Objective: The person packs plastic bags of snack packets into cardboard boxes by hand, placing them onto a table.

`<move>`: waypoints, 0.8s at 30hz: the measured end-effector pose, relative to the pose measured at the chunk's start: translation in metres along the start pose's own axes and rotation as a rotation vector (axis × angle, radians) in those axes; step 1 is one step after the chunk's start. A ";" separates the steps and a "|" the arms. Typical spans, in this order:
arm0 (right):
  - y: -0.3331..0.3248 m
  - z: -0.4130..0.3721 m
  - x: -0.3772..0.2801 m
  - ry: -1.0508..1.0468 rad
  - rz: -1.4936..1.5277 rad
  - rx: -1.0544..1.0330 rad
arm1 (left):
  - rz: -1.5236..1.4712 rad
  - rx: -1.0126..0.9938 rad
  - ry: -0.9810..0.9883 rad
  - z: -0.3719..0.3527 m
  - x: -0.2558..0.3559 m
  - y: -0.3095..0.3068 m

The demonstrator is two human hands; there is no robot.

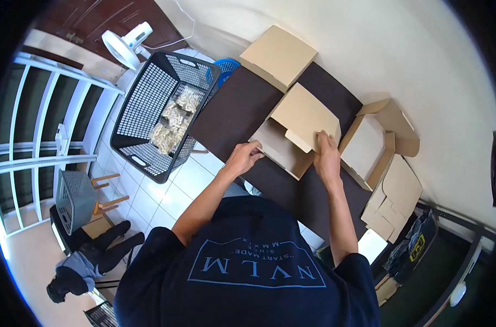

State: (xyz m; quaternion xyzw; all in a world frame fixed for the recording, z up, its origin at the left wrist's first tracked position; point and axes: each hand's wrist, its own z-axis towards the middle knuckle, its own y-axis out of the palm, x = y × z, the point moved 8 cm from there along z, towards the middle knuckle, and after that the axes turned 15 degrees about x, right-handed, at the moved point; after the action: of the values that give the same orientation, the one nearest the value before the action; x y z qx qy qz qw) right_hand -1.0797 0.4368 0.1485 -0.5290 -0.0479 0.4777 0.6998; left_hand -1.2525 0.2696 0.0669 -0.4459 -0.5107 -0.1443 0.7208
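Note:
A brown cardboard box point(283, 162) sits on the dark table point(229, 111) in front of me, its lid point(307, 115) partly folded over. Through the gap at the near side its inside shows, with nothing seen in that part. My left hand point(244, 158) is closed on the box's near left edge, fingertips pinching the wall. At the near right, my right hand point(327, 158) grips the lid beside its front flap, fingers bent over the cardboard.
A closed box point(278, 57) stands at the back, an open box point(368, 143) to the right. Flat cardboard point(394, 199) lies at the right end. Left of the table, a black basket point(149, 103) holds several bagged items point(174, 122). Another person point(84, 267) sits lower left.

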 end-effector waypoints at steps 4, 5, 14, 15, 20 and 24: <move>-0.054 0.028 -0.008 0.071 0.162 0.181 | 0.047 0.012 -0.077 -0.030 -0.011 -0.033; -0.060 0.036 -0.005 0.173 0.197 0.120 | 0.028 0.026 -0.129 -0.038 -0.021 -0.043; 0.018 0.145 -0.058 -0.117 0.326 -0.007 | 0.162 0.267 -0.227 -0.036 -0.074 -0.133; 0.030 0.160 -0.059 -0.099 0.350 -0.008 | 0.164 0.288 -0.232 -0.031 -0.083 -0.143; 0.058 0.213 -0.063 0.000 0.273 0.055 | 0.090 0.437 -0.281 -0.019 -0.105 -0.178; 0.051 0.202 -0.091 -0.145 0.075 0.216 | 0.083 0.504 -0.281 -0.021 -0.106 -0.177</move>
State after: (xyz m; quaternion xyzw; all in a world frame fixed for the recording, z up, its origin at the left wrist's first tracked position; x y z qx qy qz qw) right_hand -1.2757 0.5107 0.2363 -0.4161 -0.0271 0.5428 0.7290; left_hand -1.4036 0.1276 0.0612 -0.2889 -0.6065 0.0797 0.7364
